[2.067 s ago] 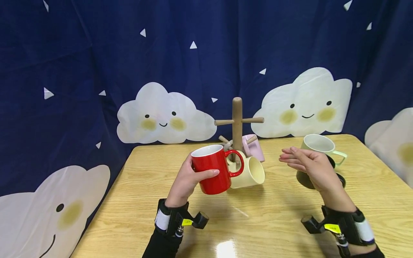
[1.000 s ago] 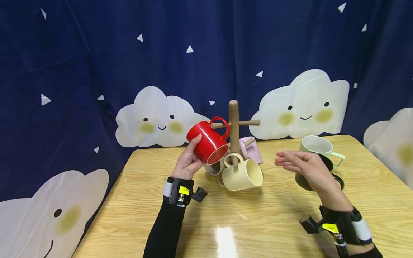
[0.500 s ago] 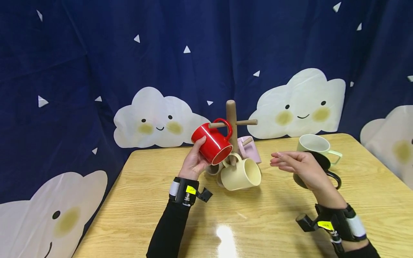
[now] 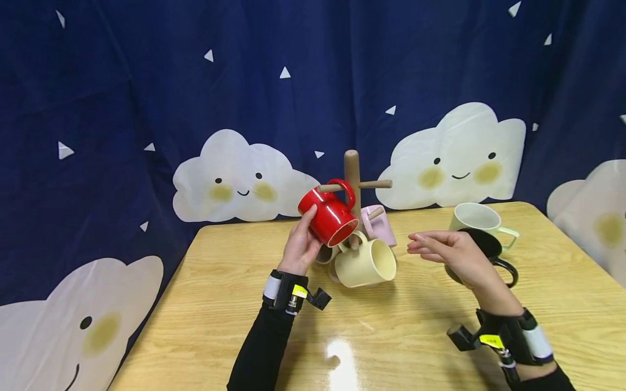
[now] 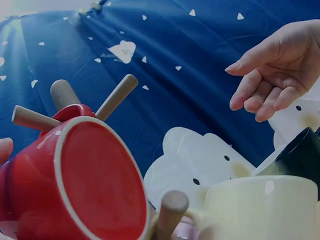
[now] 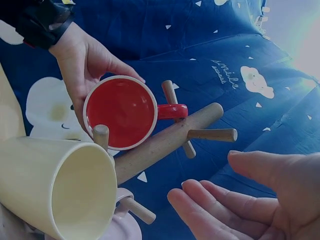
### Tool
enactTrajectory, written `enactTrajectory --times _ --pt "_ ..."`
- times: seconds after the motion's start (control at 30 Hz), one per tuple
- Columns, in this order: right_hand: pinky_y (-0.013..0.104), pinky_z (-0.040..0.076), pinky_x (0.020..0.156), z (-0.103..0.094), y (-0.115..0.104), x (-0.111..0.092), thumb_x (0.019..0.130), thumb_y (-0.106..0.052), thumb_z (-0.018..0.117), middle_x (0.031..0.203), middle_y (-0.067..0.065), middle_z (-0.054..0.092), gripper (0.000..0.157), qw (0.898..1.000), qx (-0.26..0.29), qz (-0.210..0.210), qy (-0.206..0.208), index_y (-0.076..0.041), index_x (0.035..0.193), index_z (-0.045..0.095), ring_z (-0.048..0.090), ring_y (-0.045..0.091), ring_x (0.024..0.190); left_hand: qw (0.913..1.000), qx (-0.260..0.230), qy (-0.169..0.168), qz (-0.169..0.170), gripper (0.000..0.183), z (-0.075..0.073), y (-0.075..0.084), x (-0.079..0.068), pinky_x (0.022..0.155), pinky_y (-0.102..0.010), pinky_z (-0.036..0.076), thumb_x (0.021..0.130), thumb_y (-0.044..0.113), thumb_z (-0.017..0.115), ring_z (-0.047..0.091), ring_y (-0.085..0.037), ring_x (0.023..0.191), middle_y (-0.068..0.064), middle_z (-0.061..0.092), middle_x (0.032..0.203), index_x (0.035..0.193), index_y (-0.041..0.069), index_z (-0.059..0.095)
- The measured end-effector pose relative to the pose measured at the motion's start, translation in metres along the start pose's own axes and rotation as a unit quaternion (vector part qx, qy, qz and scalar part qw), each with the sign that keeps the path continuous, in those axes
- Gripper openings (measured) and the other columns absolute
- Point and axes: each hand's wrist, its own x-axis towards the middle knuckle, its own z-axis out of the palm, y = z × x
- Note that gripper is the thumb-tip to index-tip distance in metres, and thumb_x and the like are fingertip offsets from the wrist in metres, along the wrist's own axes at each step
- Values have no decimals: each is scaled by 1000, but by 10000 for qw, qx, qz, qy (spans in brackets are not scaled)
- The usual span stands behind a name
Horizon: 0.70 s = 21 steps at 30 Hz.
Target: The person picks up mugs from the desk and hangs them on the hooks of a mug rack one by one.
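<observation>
My left hand (image 4: pixel 300 248) grips a red mug (image 4: pixel 332 221) by its body, thumb along the side. The mug is tilted, its base toward me. Its handle loops around the upper left peg (image 4: pixel 330 188) of a wooden mug tree (image 4: pixel 351 169), close to the post. In the right wrist view the mug's white rim and red inside (image 6: pixel 120 112) show beside the post. Below it a cream mug (image 4: pixel 361 267) hangs by its handle on a lower peg. My right hand (image 4: pixel 459 254), fingers fairly straight, hovers with nothing in it in front of a black mug (image 4: pixel 489 243).
A pink mug (image 4: pixel 383 231) hangs low at the tree's back right. A greyish mug (image 4: pixel 324 255) is partly hidden behind the red one. Behind the black mug stands a pale green mug (image 4: pixel 471 213). The upper right peg (image 4: pixel 376 184) is bare. A blue curtain (image 4: pixel 274 32) backs the table.
My left hand has raised and tilted the red mug, bringing its handle up around the upper left peg. Lately it slid right, toward the post. My right hand stays nearly still.
</observation>
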Motion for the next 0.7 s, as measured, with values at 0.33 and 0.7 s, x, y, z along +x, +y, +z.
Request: enactTrajectory --times 0.33,0.7 --pt "21 50 75 -3 1 -1 90 -34 48 94 6 68 50 10000 16 39 53 9 115 53 61 12 89 9987 492 18 123 58 -12 11 -5 104 -37 31 85 24 56 41 -28 118 -20 39 135 132 -2 35" --pt "17 49 73 -19 3 -4 91 -30 46 88 -16 66 49 9997 126 -137 172 12 116 50 60 8 89 9646 2351 539 1063 70 -44 65 -48 107 -32 25 84 13 57 38 -21 123 -20 31 141 140 2 18"
